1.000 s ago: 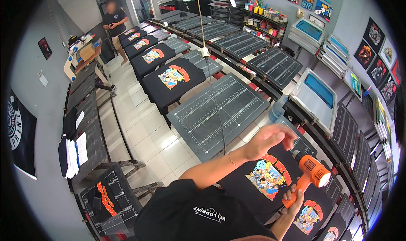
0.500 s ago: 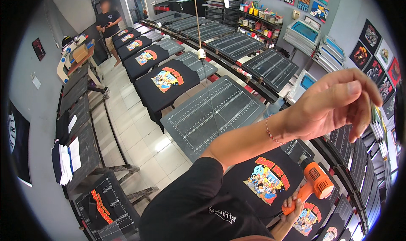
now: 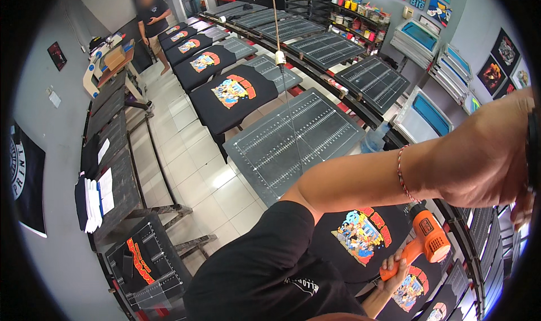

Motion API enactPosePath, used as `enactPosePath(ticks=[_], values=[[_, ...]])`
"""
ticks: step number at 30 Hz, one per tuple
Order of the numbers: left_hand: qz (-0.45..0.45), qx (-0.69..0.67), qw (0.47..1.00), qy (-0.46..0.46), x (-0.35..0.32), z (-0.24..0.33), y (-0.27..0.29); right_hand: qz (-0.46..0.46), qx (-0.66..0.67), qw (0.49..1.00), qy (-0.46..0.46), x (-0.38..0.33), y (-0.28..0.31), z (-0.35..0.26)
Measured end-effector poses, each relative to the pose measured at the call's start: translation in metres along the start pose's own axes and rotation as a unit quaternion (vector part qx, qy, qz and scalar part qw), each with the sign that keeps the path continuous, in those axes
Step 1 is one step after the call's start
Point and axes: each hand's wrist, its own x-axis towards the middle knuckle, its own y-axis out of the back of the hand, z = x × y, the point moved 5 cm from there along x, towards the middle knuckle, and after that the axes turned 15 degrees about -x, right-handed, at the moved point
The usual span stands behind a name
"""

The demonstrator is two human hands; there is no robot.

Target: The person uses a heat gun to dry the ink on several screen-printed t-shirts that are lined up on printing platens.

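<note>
My left arm crosses the picture with a thin beaded bracelet at the wrist. My left hand (image 3: 479, 160) is raised close to the camera at the right rim; its fingers bend inward and are mostly hidden, beside a dark edge. Lower down, my right hand (image 3: 396, 271) is wrapped round the handle of an orange heat gun (image 3: 431, 236), whose metal nozzle points up and away. Beneath and beside the gun lie black T-shirts with colourful cartoon prints; the nearest T-shirt (image 3: 360, 236) is flat on its board, partly covered by my arm and body.
A bare grey printing board (image 3: 298, 135) with ruled white marks stands ahead, a cord hanging over it. Beyond it is a row of printed T-shirts (image 3: 234, 90). Dark benches (image 3: 112, 208) line the left wall. A person (image 3: 152, 19) stands at the far left. Screen frames (image 3: 417, 36) are stacked right.
My left hand has moved right and closer to the camera, partly out at the rim. The view has shifted slightly. My right hand keeps its grip on the heat gun.
</note>
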Motion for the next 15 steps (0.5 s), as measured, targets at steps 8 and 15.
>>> enactPosePath(ticks=[8, 15], values=[[0.024, 0.165, 0.98, 0.108, -0.053, 0.017, -0.02, -0.053, 0.026, 0.998, 0.002, 0.011, -0.042, -0.001], [-0.018, 0.212, 0.91, 0.356, -0.198, -0.005, 0.001, 0.002, 0.003, 1.0, 0.024, 0.016, -0.04, -0.005]])
